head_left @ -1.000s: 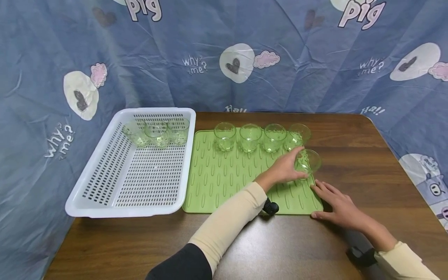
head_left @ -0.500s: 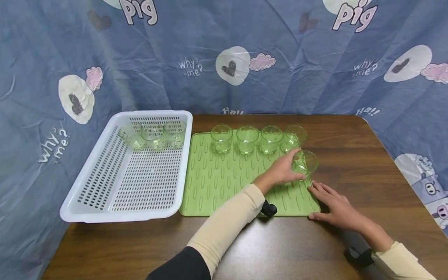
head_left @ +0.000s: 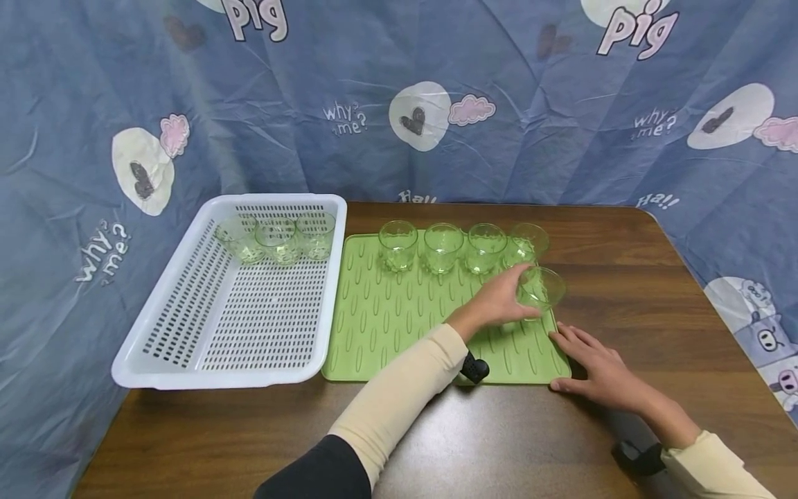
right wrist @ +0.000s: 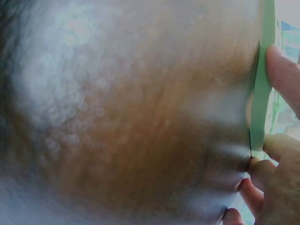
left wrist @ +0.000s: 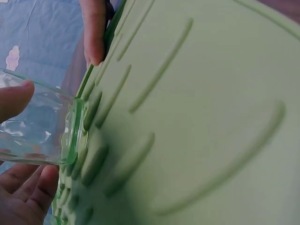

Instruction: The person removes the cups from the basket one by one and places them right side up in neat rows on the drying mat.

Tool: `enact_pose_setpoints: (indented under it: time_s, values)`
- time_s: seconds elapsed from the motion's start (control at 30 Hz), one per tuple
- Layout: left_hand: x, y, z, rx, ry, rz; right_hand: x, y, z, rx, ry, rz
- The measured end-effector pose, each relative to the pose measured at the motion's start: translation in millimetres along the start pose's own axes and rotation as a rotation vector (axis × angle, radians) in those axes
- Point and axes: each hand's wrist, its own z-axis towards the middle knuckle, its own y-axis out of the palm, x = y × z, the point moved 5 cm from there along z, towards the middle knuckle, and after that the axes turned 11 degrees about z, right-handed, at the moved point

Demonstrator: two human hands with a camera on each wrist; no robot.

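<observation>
My left hand [head_left: 495, 298] holds a clear green glass [head_left: 544, 290] near the right edge of the green ridged mat [head_left: 399, 326]. In the left wrist view, the thumb lies along one side of the upright glass [left wrist: 42, 126] and the fingers reach round the other. Its base is right at the mat's surface. At the mat's front right corner rests my right hand [head_left: 601, 371], fingers spread. The right wrist view has the thumb on the mat's green edge [right wrist: 263, 93] and other fingertips close by on the tabletop.
Several matching glasses [head_left: 443, 249] stand in a row along the mat's back edge. To the left, a white slotted basket [head_left: 224, 380] holds 3 more glasses [head_left: 278, 242] at its far end. Behind the wooden table [head_left: 486, 443] hangs a blue printed cloth [head_left: 312, 152].
My left hand and the held glass shift very slightly left. The right hand keeps its place at the mat's corner.
</observation>
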Motion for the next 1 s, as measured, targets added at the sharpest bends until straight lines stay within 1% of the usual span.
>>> enact_pose_setpoints:
  time_s: [0.1,0.23,0.53,0.8,1.0]
  values:
    - [-3.0,-1.7,-1.1,0.001,0.006,-0.024,0.1,-0.4,0.1,0.002,0.0,-0.002]
    - [-5.2,-2.1,-1.1,-0.002,0.015,-0.03,0.2,-0.7,0.7,0.0,0.003,0.003]
    - [-3.4,2.8,4.1,0.021,0.031,0.006,-1.1,-0.7,0.0,-0.015,0.015,0.006]
    - [-3.2,4.8,4.6,0.042,0.013,0.002,-1.1,0.1,0.4,-0.015,0.025,0.004]
    - [-2.2,5.0,5.7,0.019,0.011,0.006,-0.6,-0.8,0.7,-0.024,0.027,0.01]
